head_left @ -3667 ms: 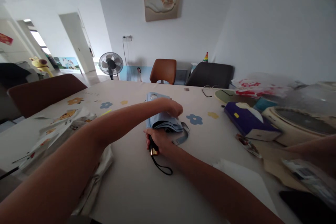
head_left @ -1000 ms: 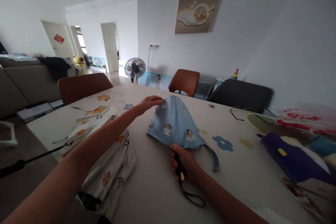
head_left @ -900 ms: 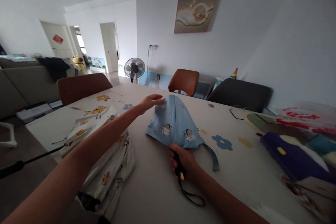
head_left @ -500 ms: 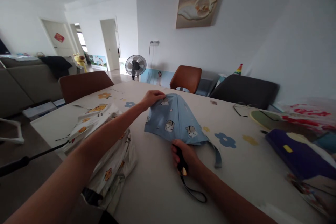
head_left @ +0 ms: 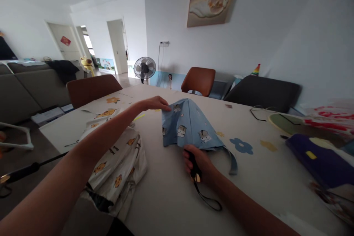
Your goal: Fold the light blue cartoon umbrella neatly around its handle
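Note:
A small blue umbrella (head_left: pixel 190 125) printed with cartoon animals is partly folded, its canopy hanging loose in a cone over the table. My right hand (head_left: pixel 200 164) is closed round its black handle (head_left: pixel 195 169), from which a wrist strap loops down. With fingers pinched, my left hand (head_left: pixel 157 103) grips the canopy's fabric at the left side. A blue closing strap (head_left: pixel 233 164) dangles from the canopy's right edge. Left of it, partly behind my left forearm, lies a white umbrella (head_left: pixel 121 173) with yellow cartoon prints, loosely bunched.
Eyeglasses (head_left: pixel 258 114), a green round mat (head_left: pixel 280 123), a purple item (head_left: pixel 318 158) and a plastic bag (head_left: pixel 332 118) lie at the right of the white table (head_left: pixel 163 191). Chairs (head_left: pixel 199 81) stand along the far side. A black shaft and handle (head_left: pixel 20 173) jut out at left.
My left hand has shifted left along the blue canopy, drawing its left side outward into a fold. The right hand keeps its grip on the handle. The view has turned slightly left.

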Available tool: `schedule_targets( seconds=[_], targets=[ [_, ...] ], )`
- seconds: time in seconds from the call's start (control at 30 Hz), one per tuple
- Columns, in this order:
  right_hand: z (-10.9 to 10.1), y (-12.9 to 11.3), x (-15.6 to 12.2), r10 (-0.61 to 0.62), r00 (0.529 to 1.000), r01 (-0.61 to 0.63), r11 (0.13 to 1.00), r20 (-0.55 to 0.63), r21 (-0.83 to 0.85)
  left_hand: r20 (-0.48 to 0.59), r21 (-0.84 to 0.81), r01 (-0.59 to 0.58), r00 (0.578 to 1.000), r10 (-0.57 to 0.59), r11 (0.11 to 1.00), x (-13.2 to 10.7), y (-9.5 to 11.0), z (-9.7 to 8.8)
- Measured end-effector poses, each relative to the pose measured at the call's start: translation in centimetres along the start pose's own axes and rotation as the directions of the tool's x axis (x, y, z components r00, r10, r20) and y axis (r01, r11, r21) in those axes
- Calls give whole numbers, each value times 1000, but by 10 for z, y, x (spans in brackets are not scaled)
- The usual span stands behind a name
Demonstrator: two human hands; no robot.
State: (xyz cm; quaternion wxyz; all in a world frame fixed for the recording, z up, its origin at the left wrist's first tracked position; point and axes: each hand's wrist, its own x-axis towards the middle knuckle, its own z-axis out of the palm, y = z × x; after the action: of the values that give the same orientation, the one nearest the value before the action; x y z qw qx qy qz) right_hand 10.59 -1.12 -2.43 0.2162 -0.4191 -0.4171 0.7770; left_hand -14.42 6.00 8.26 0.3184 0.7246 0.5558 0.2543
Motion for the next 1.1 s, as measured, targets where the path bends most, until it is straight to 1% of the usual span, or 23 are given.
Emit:
schedule_targets(
  seconds=[0.1,0.2,0.27,0.37,0.43,0.5,0.53,0.57,0.63,0.73,0.8,0.9,1.0,1.1],
  targets=[
    [0,-1,-1,-19,1000,19,1000,-2,2,138,-106,-2,990,17,994,-5,2,-1],
    [1,-2,-2,-11,1000,11,1000,-5,-9,237,-231,61,971,-5,971,-7,7,-1],
    [0,-3,-2,2,1000,-1,1000,22,-4,268,-248,100,963,-31,964,-6,12,-1],
    [-2,-3,0,-29,998,28,1000,57,4,309,-175,150,947,-90,973,4,21,-1],
    [-2,-2,1,-52,997,52,999,53,12,271,-65,179,950,-156,982,13,26,0],
    [-3,-2,1,-44,998,44,999,50,7,189,32,212,958,-214,977,22,29,1],
    [-2,-2,0,-34,998,34,999,49,0,158,47,230,959,-234,972,24,30,1],
    [-2,-2,0,-21,999,22,1000,49,-10,148,32,244,958,-246,969,26,31,1],
    [-2,-2,-1,-17,999,18,999,45,-27,175,-64,264,952,-250,962,26,30,0],
    [0,-3,-3,-16,999,17,999,41,-34,197,-198,298,945,-260,934,19,25,-4],
    [1,-4,-5,-15,999,16,999,33,-38,157,-251,315,946,-283,915,14,17,-9],
    [3,-7,-6,-29,1000,30,999,10,-28,76,-325,291,956,-282,900,7,-2,-15],
    [5,-8,-7,-13,1000,13,999,-11,-31,91,-366,272,962,-257,890,5,-19,-18],
    [5,-8,-7,4,1000,-5,999,-23,-47,89,-380,250,968,-234,890,5,-29,-16]
  ],
)
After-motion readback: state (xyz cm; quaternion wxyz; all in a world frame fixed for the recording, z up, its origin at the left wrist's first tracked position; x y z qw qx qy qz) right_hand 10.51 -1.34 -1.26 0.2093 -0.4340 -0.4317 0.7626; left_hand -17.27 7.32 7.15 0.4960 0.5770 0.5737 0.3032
